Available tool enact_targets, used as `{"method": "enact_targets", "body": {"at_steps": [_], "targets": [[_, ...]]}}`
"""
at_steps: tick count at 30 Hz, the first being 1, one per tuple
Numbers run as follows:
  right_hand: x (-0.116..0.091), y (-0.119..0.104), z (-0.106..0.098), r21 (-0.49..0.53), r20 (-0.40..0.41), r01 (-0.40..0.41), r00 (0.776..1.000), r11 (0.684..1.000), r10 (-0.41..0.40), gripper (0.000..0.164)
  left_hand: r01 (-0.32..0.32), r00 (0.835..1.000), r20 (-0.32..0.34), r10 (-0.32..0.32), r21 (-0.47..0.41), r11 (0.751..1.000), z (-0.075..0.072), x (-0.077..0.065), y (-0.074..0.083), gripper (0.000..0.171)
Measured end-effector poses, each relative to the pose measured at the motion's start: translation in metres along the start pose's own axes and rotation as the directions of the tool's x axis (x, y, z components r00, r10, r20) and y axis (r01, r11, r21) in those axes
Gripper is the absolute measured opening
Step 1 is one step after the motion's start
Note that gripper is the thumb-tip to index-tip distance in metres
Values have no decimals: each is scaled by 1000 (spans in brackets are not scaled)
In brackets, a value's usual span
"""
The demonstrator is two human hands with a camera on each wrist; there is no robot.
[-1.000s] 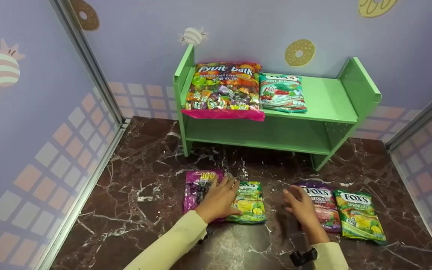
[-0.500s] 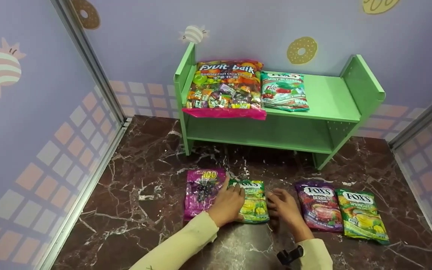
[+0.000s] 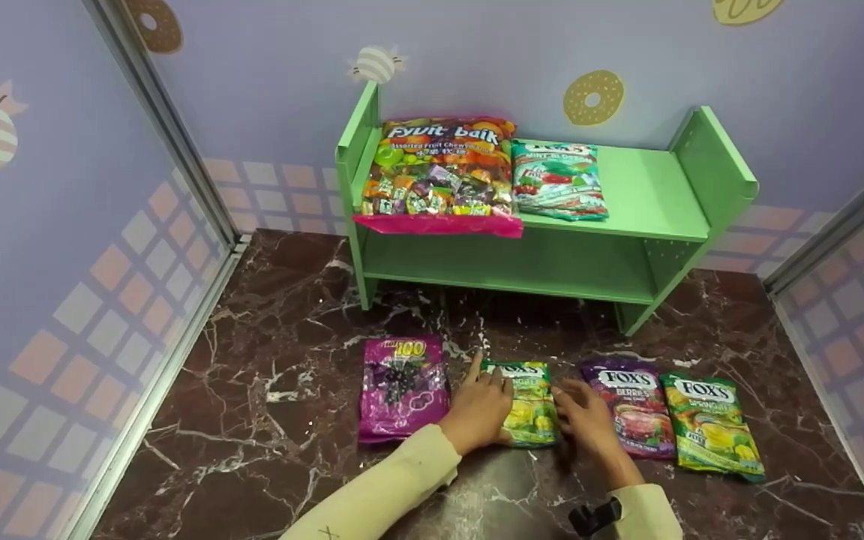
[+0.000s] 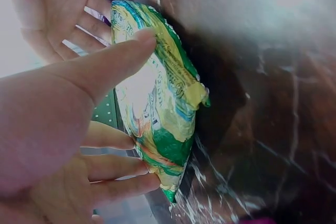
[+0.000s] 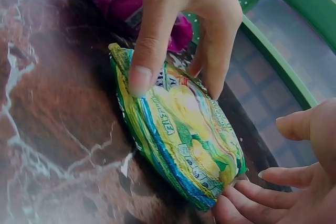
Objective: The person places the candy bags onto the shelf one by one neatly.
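Note:
A green-and-yellow Fox's candy bag [image 3: 533,416] lies flat on the dark marble surface between my hands. My left hand [image 3: 478,411] spans its left part, thumb on the near side and fingers at the far edge, as the right wrist view shows with the bag [image 5: 189,135] between them. My right hand [image 3: 589,420] is at the bag's right edge, its fingers loosely extended with the tips against that side. To the right lie a purple Fox's Berries bag [image 3: 636,412] and another green-and-yellow Fox's bag [image 3: 715,424]. A magenta candy bag [image 3: 400,397] lies on the left.
Behind the bags stands a green two-tier shelf [image 3: 649,191]. Its upper board carries a large Fruit Baik candy bag [image 3: 443,176] and a teal Fox's Mint bag [image 3: 558,180]. Lilac patterned walls [image 3: 477,52] enclose the back and both sides.
My left hand has moved right with the green-and-yellow bag, away from the magenta bag. My right hand has come from beside the Berries bag to this bag's right edge.

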State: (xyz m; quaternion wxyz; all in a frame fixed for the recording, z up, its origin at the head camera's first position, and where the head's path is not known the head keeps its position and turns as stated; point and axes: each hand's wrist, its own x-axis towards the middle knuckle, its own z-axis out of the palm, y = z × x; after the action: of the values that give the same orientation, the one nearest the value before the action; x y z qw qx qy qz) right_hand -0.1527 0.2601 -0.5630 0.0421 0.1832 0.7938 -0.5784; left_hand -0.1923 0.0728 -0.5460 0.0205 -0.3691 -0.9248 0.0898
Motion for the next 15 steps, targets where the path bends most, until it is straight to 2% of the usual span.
{"method": "enact_targets", "body": {"at_steps": [5, 7, 9, 10, 12, 13, 15], "targets": [[0, 2, -4, -31, -21, 3, 1000, 1000, -3, 45, -7, 1000, -23, 6, -35, 999, 3, 3, 3, 94], [0, 3, -5, -34, -22, 5, 1000, 999, -6, 46, 5, 1000, -28, -8, -88, 996, 4, 3, 3, 92], [0, 4, -5, -35, -20, 8, 1000, 999, -9, 47, 37, 999, -30, -43, -188, 982, 6, 2, 2, 88], [0, 4, -6, -38, -18, 8, 1000, 999, -9, 47, 58, 997, -32, -68, -254, 965, 7, 2, 2, 85], [0, 5, -6, -42, -13, 8, 1000, 999, -8, 49, 111, 991, -21, -130, -402, 909, 9, -1, 2, 81], [0, 5, -6, -45, -11, 7, 1000, 999, -7, 50, 135, 987, -13, -160, -473, 871, 10, -3, 2, 78], [0, 5, -5, -56, -9, 0, 1000, 998, -1, 52, 167, 978, 8, -207, -621, 766, 12, -7, 3, 75]]}}
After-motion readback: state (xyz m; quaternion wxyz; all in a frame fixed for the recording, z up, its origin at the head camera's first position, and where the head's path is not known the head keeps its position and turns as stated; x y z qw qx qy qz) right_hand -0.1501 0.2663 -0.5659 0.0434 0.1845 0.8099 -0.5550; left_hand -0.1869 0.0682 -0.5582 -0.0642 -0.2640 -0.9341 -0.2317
